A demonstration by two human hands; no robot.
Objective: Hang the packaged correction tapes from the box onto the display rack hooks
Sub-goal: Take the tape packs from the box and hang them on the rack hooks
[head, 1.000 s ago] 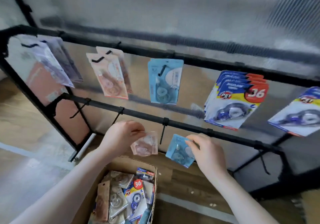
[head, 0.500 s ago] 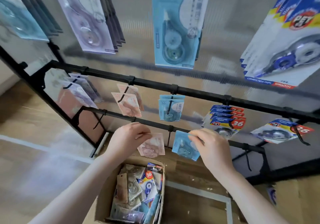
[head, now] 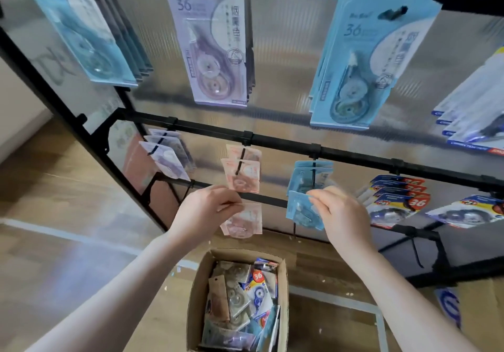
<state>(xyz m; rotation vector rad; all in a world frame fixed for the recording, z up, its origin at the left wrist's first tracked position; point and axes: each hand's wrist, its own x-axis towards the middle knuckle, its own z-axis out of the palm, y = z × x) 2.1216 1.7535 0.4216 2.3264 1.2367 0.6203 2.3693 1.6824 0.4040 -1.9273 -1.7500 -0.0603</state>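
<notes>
Floor: a light wood floor (head: 49,188) with pale tape lines on it.
Wall: a see-through ribbed panel (head: 286,65) stands behind the black display rack (head: 286,144).
Box: a brown cardboard box (head: 283,297) sits on the floor below the hands, full of mixed correction tape packs lying every which way.
Left hand: the left hand (head: 201,212) pinches the top corner of a pink correction tape pack (head: 245,222).
Pink pack place: it hangs down from the fingertips, to the right of the hand, just in front of the lowest black bar (head: 261,199) and below the pink packs (head: 241,174) on a hook.
Pink pack way: it is upright, long side up and down, front facing the person.
Right hand: the right hand (head: 338,215) grips the right edge of a blue correction tape pack (head: 302,211).
Blue pack place: it sits left of the hand, right under the hung blue packs (head: 308,177).
Blue pack way: it is tilted, top leaning left, long side mostly up and down.
Top row: big blue (head: 365,59) and lilac packs (head: 212,40) hang higher up.
</notes>
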